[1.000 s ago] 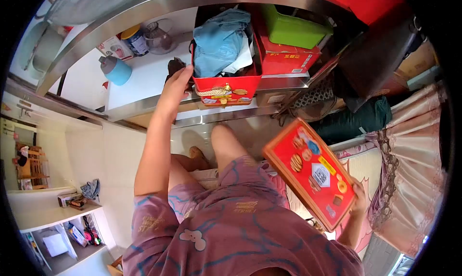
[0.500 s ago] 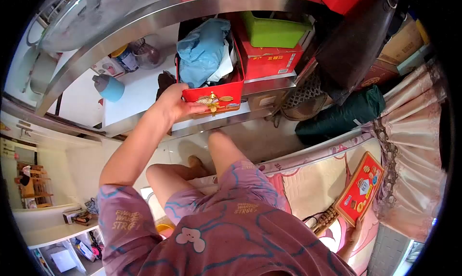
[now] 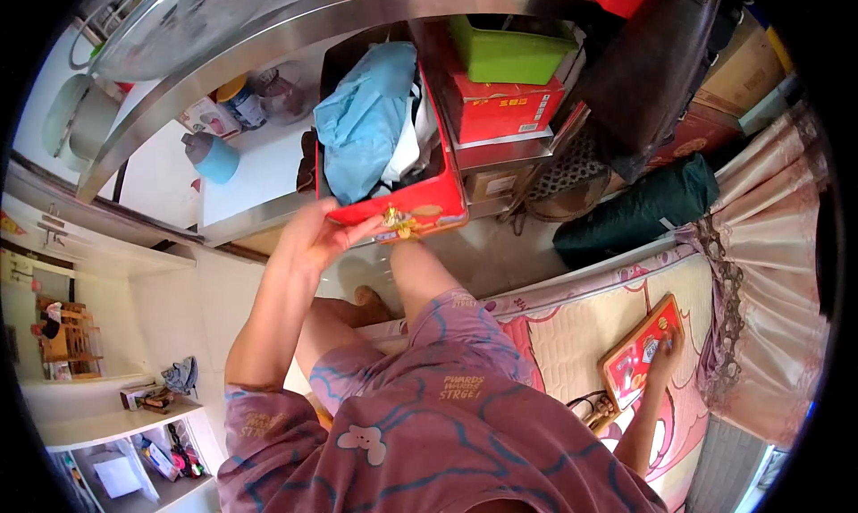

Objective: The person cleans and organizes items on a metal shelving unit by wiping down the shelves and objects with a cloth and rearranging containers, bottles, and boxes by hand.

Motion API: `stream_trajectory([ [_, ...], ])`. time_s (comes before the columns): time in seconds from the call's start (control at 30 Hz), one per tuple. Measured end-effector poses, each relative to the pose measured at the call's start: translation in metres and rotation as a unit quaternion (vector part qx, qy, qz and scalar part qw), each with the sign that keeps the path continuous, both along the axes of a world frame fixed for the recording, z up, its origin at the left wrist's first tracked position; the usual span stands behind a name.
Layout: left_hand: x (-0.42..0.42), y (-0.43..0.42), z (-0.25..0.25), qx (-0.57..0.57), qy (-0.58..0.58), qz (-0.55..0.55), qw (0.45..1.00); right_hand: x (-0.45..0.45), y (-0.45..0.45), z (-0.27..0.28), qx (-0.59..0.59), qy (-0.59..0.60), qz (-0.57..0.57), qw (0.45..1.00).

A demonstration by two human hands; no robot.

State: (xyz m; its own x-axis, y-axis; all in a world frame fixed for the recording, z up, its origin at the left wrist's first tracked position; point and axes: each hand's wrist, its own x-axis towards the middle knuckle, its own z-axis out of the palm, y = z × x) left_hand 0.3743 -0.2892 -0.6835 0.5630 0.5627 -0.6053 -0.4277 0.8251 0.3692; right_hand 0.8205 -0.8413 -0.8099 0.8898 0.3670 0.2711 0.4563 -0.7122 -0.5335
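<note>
My left hand (image 3: 311,242) grips the front edge of an open red box (image 3: 416,202), thumb and fingers closed around its wall. The box juts out from the shelf above my legs and holds a crumpled light-blue cloth (image 3: 368,120) and some white material (image 3: 404,147). Gold ornaments decorate its front. Over on the bed, a flat red lid (image 3: 636,357) with a wooden-coloured border and printed stickers lies at a slant. My right hand (image 3: 664,359) rests on its upper face, fingers apart and not wrapped round it. A brown braided item (image 3: 601,410) is partly under the lid.
On the shelf stand a blue bottle (image 3: 214,158), a jar (image 3: 241,102) and a glass vessel (image 3: 284,97). Right of the box, a green bin (image 3: 511,55) sits on a red carton (image 3: 505,106). A dark green roll (image 3: 639,211) lies beside the bed (image 3: 572,334).
My left hand has drawn the red box outward, toward me. My right hand has gone from the lid's near edge to its top face, and the lid now lies lower on the bed.
</note>
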Motion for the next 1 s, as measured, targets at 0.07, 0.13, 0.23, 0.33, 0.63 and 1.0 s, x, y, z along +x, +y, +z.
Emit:
stream_trajectory([
  [0.07, -0.018, -0.03, 0.01, 0.018, 0.023, 0.007, 1.0, -0.028, 0.086, 0.024, 0.023, -0.03, 0.098, 0.994],
  [0.13, -0.045, -0.056, 0.011, -0.003, 0.021, 0.021, 1.0, -0.058, 0.156, 0.049, 0.049, -0.002, 0.175, 0.983],
  [0.23, -0.088, -0.104, 0.038, -0.03, 0.084, 0.025, 0.996, -0.093, 0.224, 0.064, 0.062, 0.012, 0.252, 0.966],
  [0.33, -0.139, -0.152, 0.047, 0.003, 0.197, 0.049, 0.979, -0.11, 0.266, 0.035, 0.099, 0.051, 0.301, 0.947],
  [0.63, -0.237, -0.247, 0.072, -0.1, 0.206, 0.281, 0.932, -0.188, 0.35, -0.026, 0.05, 0.124, 0.425, 0.895],
  [1.0, -0.415, -0.234, 0.016, -0.051, 0.124, 0.523, 0.842, -0.254, 0.411, -0.024, -0.118, 0.113, 0.54, 0.825],
])
